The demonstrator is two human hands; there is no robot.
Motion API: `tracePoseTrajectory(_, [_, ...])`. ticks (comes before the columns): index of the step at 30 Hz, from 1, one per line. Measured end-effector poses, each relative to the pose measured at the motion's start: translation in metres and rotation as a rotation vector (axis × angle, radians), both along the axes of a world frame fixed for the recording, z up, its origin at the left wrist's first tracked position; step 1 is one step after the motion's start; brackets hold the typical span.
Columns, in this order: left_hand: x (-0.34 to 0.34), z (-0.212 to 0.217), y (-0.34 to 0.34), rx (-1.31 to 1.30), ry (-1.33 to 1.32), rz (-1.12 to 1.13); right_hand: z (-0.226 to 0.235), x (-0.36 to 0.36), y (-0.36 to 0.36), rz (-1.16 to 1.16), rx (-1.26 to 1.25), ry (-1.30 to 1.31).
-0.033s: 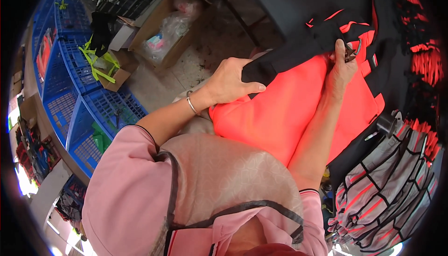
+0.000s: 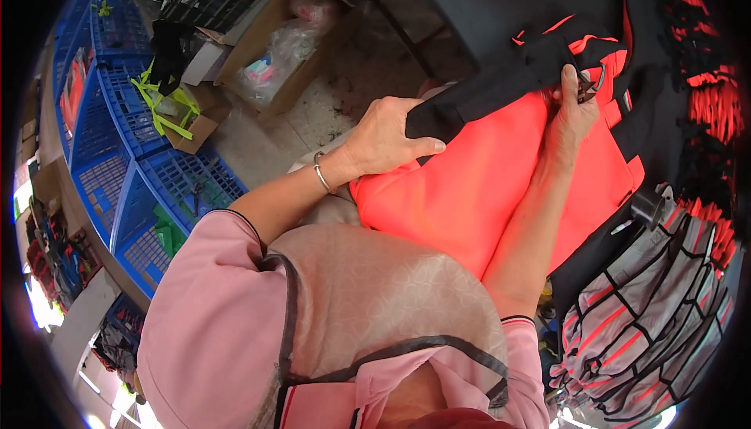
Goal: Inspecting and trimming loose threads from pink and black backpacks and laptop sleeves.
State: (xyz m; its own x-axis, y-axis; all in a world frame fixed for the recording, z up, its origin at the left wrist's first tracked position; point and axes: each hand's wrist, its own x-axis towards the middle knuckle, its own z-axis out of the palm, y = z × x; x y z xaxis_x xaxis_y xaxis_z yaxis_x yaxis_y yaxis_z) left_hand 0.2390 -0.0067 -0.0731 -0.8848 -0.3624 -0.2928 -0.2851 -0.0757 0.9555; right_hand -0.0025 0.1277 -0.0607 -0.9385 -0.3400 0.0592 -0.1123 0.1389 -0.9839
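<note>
A garment of bright coral-red and black cloth (image 2: pixel 461 194) lies spread over my lap and toward the right. My left hand (image 2: pixel 383 136) is closed on the black edge band (image 2: pixel 450 114), with the thumb on top and the fingers hidden behind the cloth. At the band's far right end is my right hand (image 2: pixel 573 120), wrapped round a small pair of dark metal thread snips (image 2: pixel 587 89). The blades lie close to the black and red cloth there; whether they touch it I cannot tell.
Blue plastic crates (image 2: pixel 129 108) stand at the left, near a small carton with yellow-green strips (image 2: pixel 176 112). A cardboard box (image 2: pixel 274 57) of plastic bags sits on the floor ahead. Grey, black-lined garments (image 2: pixel 641 312) hang in a pile at the right, below black-and-red pieces (image 2: pixel 712 108).
</note>
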Motion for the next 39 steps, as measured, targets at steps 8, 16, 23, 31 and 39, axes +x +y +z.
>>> tracePoseTrajectory(8, [-0.015, 0.012, 0.006, -0.153, -0.004, -0.013, 0.027, -0.005, 0.003, -0.025, 0.051, 0.074])
tracePoseTrajectory(16, [0.002, -0.010, -0.031, 0.055, -0.076, -0.131, 0.091, -0.028, 0.085, -0.019, 0.059, 0.140])
tracePoseTrajectory(23, [-0.074, 0.091, -0.012, -0.657, 0.588, -0.039, 0.085, -0.168, 0.186, -0.510, 0.204, 0.094])
tracePoseTrajectory(31, [-0.266, 0.028, 0.098, -1.196, 0.705, -0.499, 0.030, -0.219, 0.134, -0.411, 0.518, 0.105])
tracePoseTrajectory(39, [-0.268, 0.010, 0.079, -0.793, 0.581, -0.669, 0.062, -0.140, 0.143, -0.420, -0.225, 0.037])
